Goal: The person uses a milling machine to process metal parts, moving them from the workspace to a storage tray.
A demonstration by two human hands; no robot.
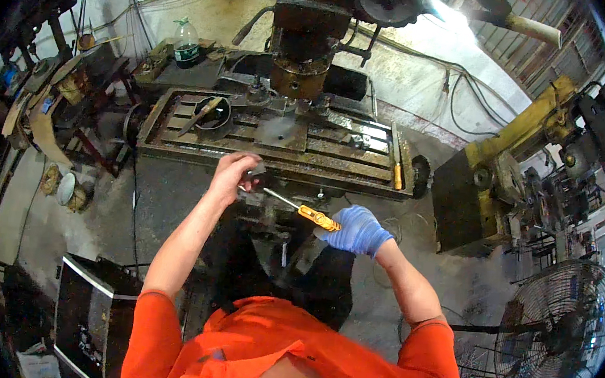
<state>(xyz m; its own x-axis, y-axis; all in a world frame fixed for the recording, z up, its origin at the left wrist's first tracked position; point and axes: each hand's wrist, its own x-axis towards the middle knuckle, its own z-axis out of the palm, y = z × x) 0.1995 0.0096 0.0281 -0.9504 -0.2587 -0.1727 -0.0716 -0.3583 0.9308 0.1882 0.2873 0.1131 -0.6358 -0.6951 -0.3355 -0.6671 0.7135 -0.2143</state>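
My bare left hand (231, 176) is closed in front of the machine table's near edge. Between its fingertips shows a small grey piece (258, 171), apparently metal, mostly hidden. My right hand (358, 230), in a blue glove, grips the end of a yellow-handled tool (319, 218) with a thin metal shaft, like a screwdriver or deburring tool. The shaft points up and left; its tip is close to my left fingers, and I cannot tell whether it touches the piece. Both hands are held in front of the slotted milling machine table (229, 154).
On the machine table are a dark round bowl (212, 113) with a brush across it, a small metal block (369, 141) and a yellow-handled tool (397, 175). A plastic bottle (186, 45) stands behind. A floor fan (558, 336) is at right, a yellow machine (486, 174) beyond it.
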